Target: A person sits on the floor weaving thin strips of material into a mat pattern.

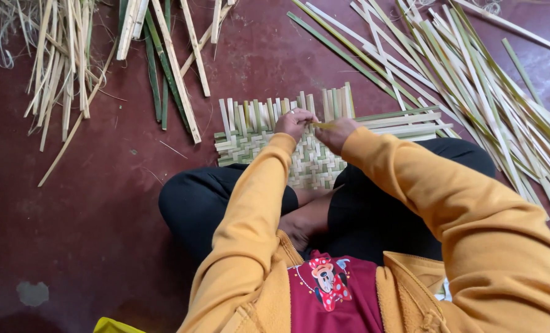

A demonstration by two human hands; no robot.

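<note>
Both hands meet over the far edge of the flat, pale green-and-cream woven bamboo-strip mat lying on the dark red floor. The left hand and right hand each pinch an end of a thin yellowish bamboo strip between them. It looks light, springy and sharp-edged, best gripped near its ends. Loose long green-and-pale bamboo strips lie beyond the right hand.
</note>
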